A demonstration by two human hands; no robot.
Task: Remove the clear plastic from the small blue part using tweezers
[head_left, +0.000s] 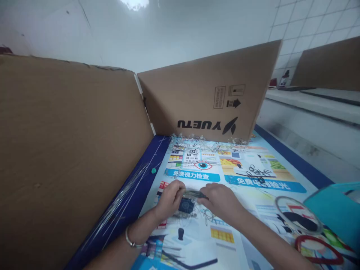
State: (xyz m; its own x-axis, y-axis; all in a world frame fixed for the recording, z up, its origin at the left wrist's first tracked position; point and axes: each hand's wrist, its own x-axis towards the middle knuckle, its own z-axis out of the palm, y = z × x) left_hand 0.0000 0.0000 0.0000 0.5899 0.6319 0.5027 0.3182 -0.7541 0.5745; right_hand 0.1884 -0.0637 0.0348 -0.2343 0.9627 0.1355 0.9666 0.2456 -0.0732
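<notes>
My left hand (pixel 172 197), with a bracelet at the wrist, is closed in a pinch over the printed sheet (pixel 197 232). A thin, greyish wire-like piece (pixel 191 192) runs from its fingertips toward my right hand (pixel 218 198). That hand is closed too, around a slim dark piece (pixel 201 195) whose kind is blurred and partly hidden by the fingers. Just under the hands are loose bent wire bits (pixel 208 215), lying near a dark printed square.
Long thin metal wires (pixel 120 198) lie along the blue cloth at left. Cardboard panels (pixel 75 150) stand left and behind. Clear wire pieces (pixel 194 138) line the back. Black loops (pixel 260 174), a pale ring (pixel 299 213), a red ring (pixel 317 249) and a turquoise item (pixel 334 210) are at right.
</notes>
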